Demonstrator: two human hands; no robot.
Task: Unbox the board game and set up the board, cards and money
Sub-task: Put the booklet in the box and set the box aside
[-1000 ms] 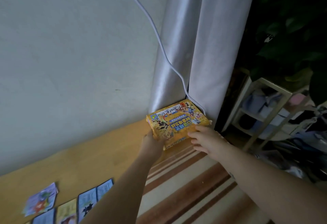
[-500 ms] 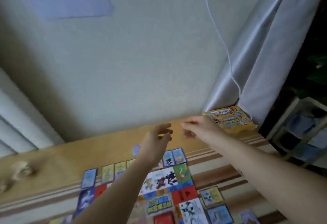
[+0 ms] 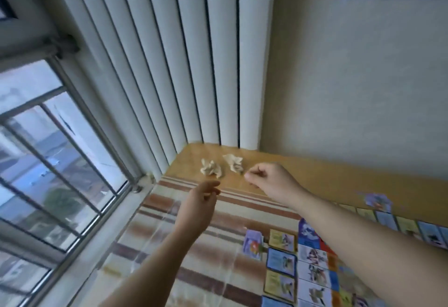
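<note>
Hands first: my left hand [image 3: 201,200] hangs above the striped cloth [image 3: 184,253], fingers loosely curled with nothing in them. My right hand [image 3: 271,180] is a little farther out, over the bare wooden strip of the table [image 3: 327,173], its fingers curled and the thumb drawn in against the forefinger. The picture is too blurred there for me to tell whether it pinches anything.

Just beyond both hands lie two crumpled pale wads. One wad [image 3: 211,168] sits straight ahead of my left fingertips. The other wad [image 3: 233,163] is just beside my right fingertips; I cannot tell whether they touch it.

The game is laid out behind my right hand, under and beside my right forearm. The board [image 3: 312,260] lies flat on the cloth between my two forearms. Blue and yellow cards [image 3: 281,262] lie face up in a column along its edge nearest my left arm. A further row of cards [image 3: 409,226] runs away to the right of my right forearm, with one loose bluish piece [image 3: 378,201] on the wood just beyond it.

Left of my left hand is a window [image 3: 48,161]. White vertical slats [image 3: 181,64] rise past the wads.
</note>
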